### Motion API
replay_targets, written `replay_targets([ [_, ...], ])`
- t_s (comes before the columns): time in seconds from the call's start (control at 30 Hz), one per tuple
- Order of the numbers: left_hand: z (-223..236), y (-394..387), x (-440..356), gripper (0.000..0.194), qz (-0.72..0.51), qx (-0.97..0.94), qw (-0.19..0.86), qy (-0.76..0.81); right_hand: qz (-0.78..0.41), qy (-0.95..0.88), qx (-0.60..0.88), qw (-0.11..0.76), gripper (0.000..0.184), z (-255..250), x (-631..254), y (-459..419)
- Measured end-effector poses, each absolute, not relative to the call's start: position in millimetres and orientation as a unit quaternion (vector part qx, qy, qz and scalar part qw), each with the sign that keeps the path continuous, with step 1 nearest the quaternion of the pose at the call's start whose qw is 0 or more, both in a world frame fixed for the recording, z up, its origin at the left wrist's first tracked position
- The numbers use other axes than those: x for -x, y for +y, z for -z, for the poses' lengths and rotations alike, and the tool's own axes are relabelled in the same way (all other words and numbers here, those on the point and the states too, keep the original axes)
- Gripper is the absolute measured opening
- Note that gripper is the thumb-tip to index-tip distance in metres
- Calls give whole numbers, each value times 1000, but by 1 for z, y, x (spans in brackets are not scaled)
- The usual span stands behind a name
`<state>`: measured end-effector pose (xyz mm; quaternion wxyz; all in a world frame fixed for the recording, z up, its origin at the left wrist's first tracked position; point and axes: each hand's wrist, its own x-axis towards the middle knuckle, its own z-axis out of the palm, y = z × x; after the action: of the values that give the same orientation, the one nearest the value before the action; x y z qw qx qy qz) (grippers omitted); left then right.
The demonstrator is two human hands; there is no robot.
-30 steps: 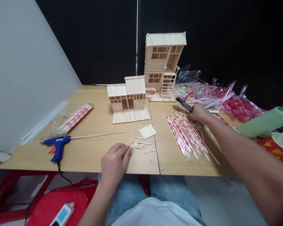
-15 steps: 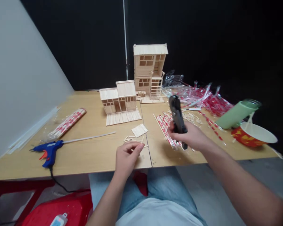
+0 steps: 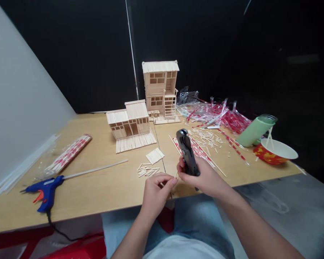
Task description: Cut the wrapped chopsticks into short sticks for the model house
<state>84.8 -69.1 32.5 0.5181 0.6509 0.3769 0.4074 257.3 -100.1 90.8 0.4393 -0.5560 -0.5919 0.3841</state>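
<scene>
- Head view, lower centre of the frame: the person's right hand (image 3: 203, 176) wraps its fingers closed around a black hand tool (image 3: 187, 153), whose metal head points up toward the upper left.
- Left hand (image 3: 159, 194): held just beside the right hand, above the front edge of the table. Fingertips (image 3: 172, 181) are pinched closed toward the tool. A thin pale stick may be between them; it is too small to confirm.
- Centre of the frame: a low stick house (image 3: 126, 124) stands beside a flat stick panel (image 3: 135, 142). A two-storey stick house (image 3: 160, 90) stands behind them.
- Just left of the hands: a small stack of sticks (image 3: 154, 155) and loose cut sticks (image 3: 148, 170) lie on the wooden table (image 3: 97, 201).
- Left of the frame: a blue glue gun (image 3: 44, 190) lies in front of a bagged chopstick bundle (image 3: 68, 153).
- Right of the frame: red-printed chopstick wrappers (image 3: 213, 115) lie in a heap behind loose chopsticks (image 3: 194, 153). A green bottle (image 3: 255, 130) lies tilted against a red patterned bowl (image 3: 275, 153).
</scene>
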Motion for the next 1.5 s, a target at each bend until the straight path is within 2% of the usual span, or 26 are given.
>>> replay_targets([
  [0.3,-32,-66,-82,21,-419,-677,470,383,-481,-486,510,521,30,-64,-255,-90],
  [0.57,-30,-66,-86,18,-395,-702,450,386,-538,-433,496,527,36,-48,-258,-90],
  [0.7,-30,-66,-87,11,-405,-696,461,373,-549,-428,476,537,33,-45,-261,-92],
  [0.87,-32,-69,-89,16,-391,-674,493,388,-583,-424,428,546,28,-42,-263,-95],
  [1.0,-31,-73,-90,19,-386,-646,519,406,-567,-438,440,541,29,-47,-263,-97],
  [1.37,-36,-81,-92,16,-412,-691,446,392,-543,-451,466,534,29,-50,-262,-101],
  [1.5,-40,-69,-91,15,-426,-702,400,406,-461,-488,539,508,24,-55,-270,-104],
])
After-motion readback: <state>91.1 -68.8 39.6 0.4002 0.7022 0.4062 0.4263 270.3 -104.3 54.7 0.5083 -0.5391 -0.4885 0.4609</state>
